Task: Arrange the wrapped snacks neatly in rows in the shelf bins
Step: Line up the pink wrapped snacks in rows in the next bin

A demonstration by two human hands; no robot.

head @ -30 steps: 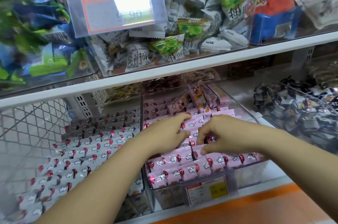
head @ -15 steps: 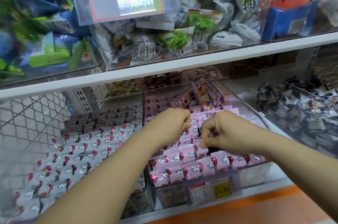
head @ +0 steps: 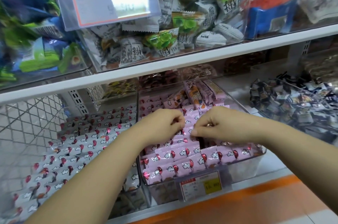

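A clear bin [head: 259, 156] on the lower shelf holds rows of pink wrapped snacks [head: 175, 159] printed with clouds and red balloons. Several loose ones stand on end at its back [head: 195, 92]. My left hand [head: 161, 125] and my right hand [head: 215, 123] are both over the bin's middle, fingers curled, each pinching the edge of a pink snack between them [head: 189, 123]. The fingertips are partly hidden under the knuckles.
A neighbouring bin [head: 136, 183] at left holds rows of white snacks [head: 76, 148] with the same print. A bin of dark wrapped sweets [head: 292, 106] sits at right. The upper shelf [head: 164, 66] carries bins of bagged snacks. A price tag [head: 201, 185] hangs at front.
Both hands have shifted slightly toward the back of the bin and drawn closer together, fingers curling from flat on the packs into pinches. The camera has tilted a little.
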